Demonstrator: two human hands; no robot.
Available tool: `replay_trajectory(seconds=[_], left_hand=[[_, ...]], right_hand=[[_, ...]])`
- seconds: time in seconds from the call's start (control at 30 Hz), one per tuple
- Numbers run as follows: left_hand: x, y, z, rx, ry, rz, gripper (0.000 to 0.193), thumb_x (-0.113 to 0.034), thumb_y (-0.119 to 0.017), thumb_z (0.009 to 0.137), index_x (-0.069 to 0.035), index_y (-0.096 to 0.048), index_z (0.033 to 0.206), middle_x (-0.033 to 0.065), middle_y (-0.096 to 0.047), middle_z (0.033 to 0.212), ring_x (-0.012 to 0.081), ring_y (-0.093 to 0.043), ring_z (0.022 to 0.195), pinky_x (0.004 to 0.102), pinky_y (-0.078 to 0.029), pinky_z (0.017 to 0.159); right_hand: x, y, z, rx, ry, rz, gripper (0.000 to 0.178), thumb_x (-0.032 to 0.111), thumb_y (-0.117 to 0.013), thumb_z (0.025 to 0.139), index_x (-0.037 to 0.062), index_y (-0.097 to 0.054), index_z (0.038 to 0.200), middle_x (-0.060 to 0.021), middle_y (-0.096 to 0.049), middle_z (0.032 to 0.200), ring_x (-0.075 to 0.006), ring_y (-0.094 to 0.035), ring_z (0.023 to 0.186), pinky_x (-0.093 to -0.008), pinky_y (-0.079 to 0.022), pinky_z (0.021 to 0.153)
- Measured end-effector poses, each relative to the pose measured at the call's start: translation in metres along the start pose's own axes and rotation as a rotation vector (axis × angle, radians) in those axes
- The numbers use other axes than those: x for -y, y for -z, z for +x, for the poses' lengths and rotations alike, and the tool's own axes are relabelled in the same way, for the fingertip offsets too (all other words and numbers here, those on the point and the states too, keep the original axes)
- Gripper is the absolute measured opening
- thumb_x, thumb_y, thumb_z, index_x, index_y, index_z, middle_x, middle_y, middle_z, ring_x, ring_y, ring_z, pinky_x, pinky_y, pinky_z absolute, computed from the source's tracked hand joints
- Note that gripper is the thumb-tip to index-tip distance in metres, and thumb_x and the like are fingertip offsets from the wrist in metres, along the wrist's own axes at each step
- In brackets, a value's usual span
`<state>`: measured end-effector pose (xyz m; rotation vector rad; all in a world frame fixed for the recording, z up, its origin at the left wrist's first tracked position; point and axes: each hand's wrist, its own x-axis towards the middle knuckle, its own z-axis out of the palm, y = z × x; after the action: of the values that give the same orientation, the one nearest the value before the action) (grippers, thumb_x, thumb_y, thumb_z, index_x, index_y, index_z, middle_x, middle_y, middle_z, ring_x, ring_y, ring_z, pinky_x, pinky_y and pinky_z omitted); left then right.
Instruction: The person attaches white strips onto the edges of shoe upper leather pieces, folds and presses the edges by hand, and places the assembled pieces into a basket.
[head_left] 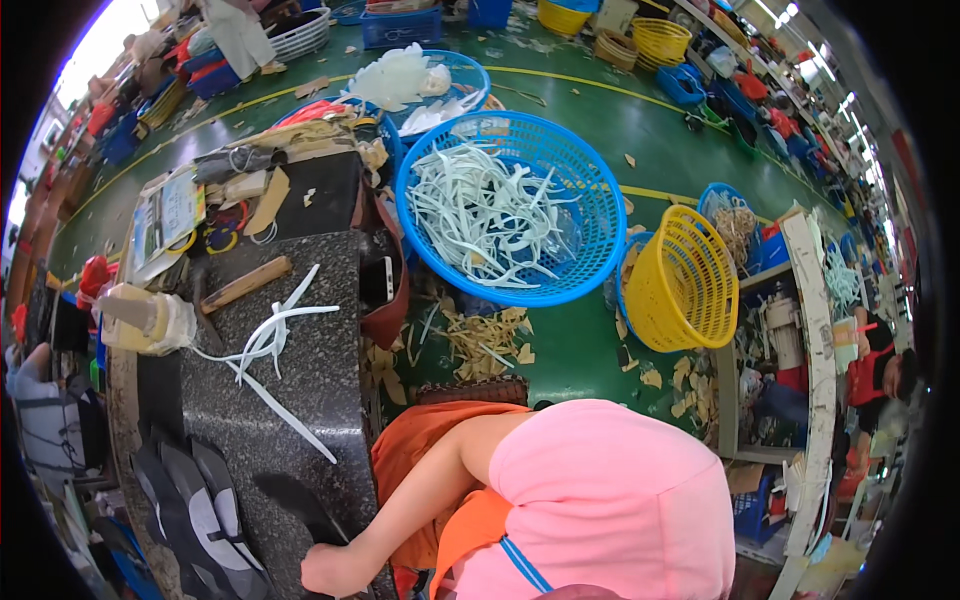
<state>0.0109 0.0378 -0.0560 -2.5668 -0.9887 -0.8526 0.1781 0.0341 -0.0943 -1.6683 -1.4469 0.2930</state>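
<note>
My left hand (335,570) rests at the near edge of a dark speckled stone worktop (310,400), fingers curled around the end of a dark flat sole-shaped piece (295,500) that lies on the top. My bare forearm runs from it up to a pink sleeve and an orange apron. Several long white strips (270,340) lie spread on the worktop farther away. A stack of dark grey sole pieces (200,520) sits just left of the hand. My right hand is out of sight.
A wooden stick (245,285), a plastic-wrapped container (150,320) and a phone (378,280) sit by the worktop. On the green floor stand a blue basket (590,150) of white strips, a yellow basket (680,280) and tan scraps (485,340). Other workers sit at right.
</note>
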Motion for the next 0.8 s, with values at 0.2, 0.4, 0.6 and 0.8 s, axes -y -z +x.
replay_trajectory(seconds=[0.2, 0.4, 0.6, 0.8], left_hand=[[-0.048, 0.025, 0.032, 0.131, 0.033, -0.297, 0.037, -0.029, -0.078, 0.085, 0.005, -0.064, 0.085, 0.0109, -0.062, 0.073, 0.0275, -0.060, 0.070, 0.0393, -0.050, 0.070], [0.022, -0.003, 0.023, 0.428, 0.176, -0.466, 0.034, -0.027, -0.077, 0.086, 0.005, -0.066, 0.087, 0.0103, -0.063, 0.076, 0.0251, -0.060, 0.070, 0.0378, -0.050, 0.069], [0.097, -0.036, 0.006, 0.677, 0.345, -0.564, 0.031, -0.024, -0.075, 0.088, 0.006, -0.067, 0.089, 0.0098, -0.065, 0.079, 0.0226, -0.060, 0.071, 0.0364, -0.050, 0.068], [0.208, -0.096, -0.027, 0.842, 0.387, -0.656, 0.028, -0.022, -0.073, 0.089, 0.006, -0.068, 0.091, 0.0093, -0.067, 0.082, 0.0202, -0.059, 0.071, 0.0349, -0.049, 0.067]], right_hand=[[0.002, -0.014, -0.039, -0.265, 0.386, 0.061, 0.041, 0.037, -0.058, 0.080, 0.0061, -0.061, 0.055, -0.0174, -0.061, 0.056, -0.0376, -0.063, 0.055, -0.0506, -0.048, 0.058], [-0.005, -0.025, -0.046, -0.215, 0.548, -0.023, 0.039, 0.040, -0.055, 0.085, 0.0052, -0.058, 0.067, -0.0154, -0.060, 0.068, -0.0378, -0.060, 0.067, -0.0518, -0.043, 0.053], [-0.012, -0.048, -0.050, -0.093, 0.579, -0.078, 0.042, 0.043, -0.052, 0.088, 0.0016, -0.059, 0.086, -0.0189, -0.061, 0.084, -0.0392, -0.060, 0.077, -0.0541, -0.042, 0.058], [0.001, -0.022, -0.053, 0.019, 0.612, -0.204, 0.040, 0.040, -0.052, 0.087, 0.0015, -0.063, 0.090, -0.0194, -0.064, 0.090, -0.0376, -0.062, 0.084, -0.0542, -0.043, 0.063]])
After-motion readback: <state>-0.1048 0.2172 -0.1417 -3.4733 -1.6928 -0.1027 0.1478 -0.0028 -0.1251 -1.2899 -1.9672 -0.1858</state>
